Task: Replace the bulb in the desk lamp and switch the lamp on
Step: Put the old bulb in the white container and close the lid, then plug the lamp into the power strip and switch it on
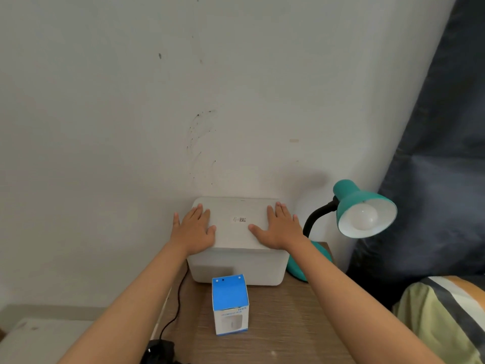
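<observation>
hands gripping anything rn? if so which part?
Nothing gripped. Left hand and right hand lie flat, fingers spread, on the white box's lid, one near each end.

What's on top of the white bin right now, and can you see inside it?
Both hands lie flat on the white bin's lid: left hand, right hand, with a small code label between them. The lid is closed, so the contents are hidden.

Left hand [195, 229] and right hand [279, 227] lie flat, fingers spread, on the lid of a white box [237, 248] at the back of the wooden bench [283, 319]; teal desk lamp [363, 208], bulb [363, 216] fitted, stands just right; blue-topped carton [230, 304] stands in front.
</observation>
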Demonstrator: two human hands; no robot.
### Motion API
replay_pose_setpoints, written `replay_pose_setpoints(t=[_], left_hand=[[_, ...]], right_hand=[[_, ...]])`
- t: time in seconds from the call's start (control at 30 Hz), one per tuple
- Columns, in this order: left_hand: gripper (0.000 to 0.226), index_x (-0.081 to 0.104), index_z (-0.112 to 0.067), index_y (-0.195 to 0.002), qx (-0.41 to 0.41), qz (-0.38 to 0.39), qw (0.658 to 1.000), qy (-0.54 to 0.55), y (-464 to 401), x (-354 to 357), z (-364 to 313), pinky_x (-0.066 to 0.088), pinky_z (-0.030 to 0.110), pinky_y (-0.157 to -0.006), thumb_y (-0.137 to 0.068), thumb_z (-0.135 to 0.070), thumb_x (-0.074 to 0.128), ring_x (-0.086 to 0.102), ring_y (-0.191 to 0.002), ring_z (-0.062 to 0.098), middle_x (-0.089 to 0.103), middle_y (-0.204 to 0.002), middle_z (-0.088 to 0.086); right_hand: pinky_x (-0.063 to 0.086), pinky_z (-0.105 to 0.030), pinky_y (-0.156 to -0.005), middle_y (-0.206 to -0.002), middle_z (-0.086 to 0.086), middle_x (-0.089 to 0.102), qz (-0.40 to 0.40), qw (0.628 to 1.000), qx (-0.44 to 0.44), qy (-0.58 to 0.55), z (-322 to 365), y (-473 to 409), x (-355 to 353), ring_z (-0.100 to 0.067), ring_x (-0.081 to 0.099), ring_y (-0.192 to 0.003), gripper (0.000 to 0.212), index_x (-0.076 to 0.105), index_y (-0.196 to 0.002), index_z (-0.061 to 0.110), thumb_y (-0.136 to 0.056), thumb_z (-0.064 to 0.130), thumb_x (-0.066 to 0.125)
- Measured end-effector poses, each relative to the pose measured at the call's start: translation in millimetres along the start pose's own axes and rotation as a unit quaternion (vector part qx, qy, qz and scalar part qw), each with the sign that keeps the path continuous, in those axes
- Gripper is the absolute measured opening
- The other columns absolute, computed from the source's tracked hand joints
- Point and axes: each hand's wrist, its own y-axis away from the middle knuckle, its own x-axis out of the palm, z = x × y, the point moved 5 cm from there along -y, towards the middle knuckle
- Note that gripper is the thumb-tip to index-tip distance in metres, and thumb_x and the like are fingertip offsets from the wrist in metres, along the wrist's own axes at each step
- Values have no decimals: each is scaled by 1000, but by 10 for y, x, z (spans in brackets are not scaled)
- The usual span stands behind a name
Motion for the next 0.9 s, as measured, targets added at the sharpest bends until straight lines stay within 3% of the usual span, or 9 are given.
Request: replay_pose_setpoints(t=[0.27,0.47,0.53,0.63,0.7,0.8,0.9], left_hand=[[77,21,-14,-146,31,-27,999,26,-64,39,61,9,47,-118,-77,-49,21,11,-144,26,15,-157,9],[61,15,-12,-147,23,6,1000,-5,-44,25,22,6,48,-118,-95,-40,27,7,-145,26,8,-158,11],[56,24,-8,-143,14,5,1000,-28,-11,-28,-37,11,49,-117,-95,-37,26,18,-142,28,19,-154,15],[40,50,-4,-117,12,-67,998,-11,175,-196,-175,34,44,-102,-93,-30,32,49,-115,33,52,-125,17],[40,50,-4,-122,15,-115,992,51,379,-253,-218,40,42,-97,-93,-30,39,49,-117,36,51,-129,19],[50,39,-10,-138,-13,-168,975,146,782,-285,-173,36,43,-105,-93,-32,44,33,-134,33,34,-148,16],[49,41,-10,-136,-48,-199,957,207,1302,-202,-75,37,40,-103,-91,-29,49,36,-132,29,40,-144,13]], right_hand=[[4,-49,-118,-159,-8,-4,-32,999,-4,-12,-21,-44,37,-22,-7,-146,93,6,-149,14,-81,73,30],[7,-49,-118,-159,-9,1,-33,999,-4,-32,-24,-59,27,-24,-3,-147,95,10,-148,13,-79,74,34],[10,-49,-118,-158,-12,11,-51,998,-5,-37,-17,-27,-3,-26,6,-146,92,20,-146,10,-79,72,36],[31,-44,-108,-133,-18,51,-161,984,-65,-38,98,132,-163,-34,44,-126,61,52,-124,3,-87,51,47],[46,-40,-90,-106,-15,66,-260,954,-132,-71,252,348,-255,-34,61,-101,41,63,-108,2,-87,35,50],[52,-34,-74,-91,-9,71,-343,906,-212,-124,497,776,-222,-25,65,-84,32,67,-99,5,-84,29,51],[50,-29,-72,-87,-5,69,-338,890,-257,-168,719,1205,22,-20,61,-82,24,67,-98,9,-83,24,56]])
